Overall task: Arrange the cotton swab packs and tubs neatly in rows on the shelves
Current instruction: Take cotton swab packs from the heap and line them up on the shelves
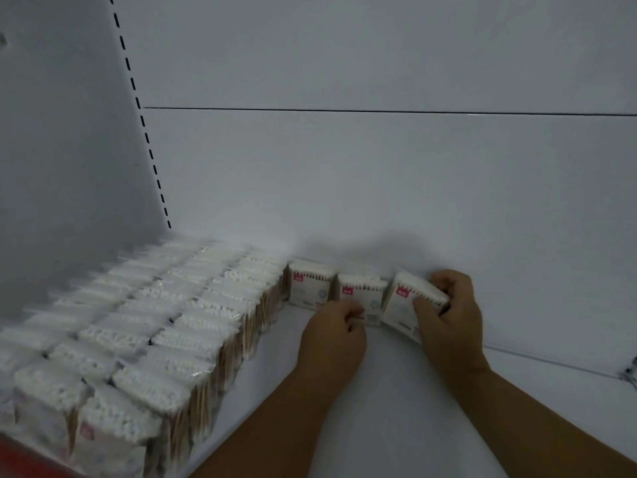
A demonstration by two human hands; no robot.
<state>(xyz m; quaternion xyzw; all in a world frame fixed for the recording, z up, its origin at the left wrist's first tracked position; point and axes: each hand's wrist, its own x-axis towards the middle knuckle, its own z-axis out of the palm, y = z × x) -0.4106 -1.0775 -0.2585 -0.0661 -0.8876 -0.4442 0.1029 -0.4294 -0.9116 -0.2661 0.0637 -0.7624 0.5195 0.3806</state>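
On the shelf, right hand fingers gripping tilted pack, left hand pinching upright pack.

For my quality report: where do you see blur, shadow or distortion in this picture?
Head view: dim, flat light; the left hand and right hand throw a soft shadow on the back wall; the front packs at lower left are blurred.

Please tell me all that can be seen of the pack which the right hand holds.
The rightmost pack holds cotton swabs: white tips on top, a white front label with a red mark at its upper left. It stands tilted on the shelf near the back wall, last of three in a row. The right hand grips its right side.
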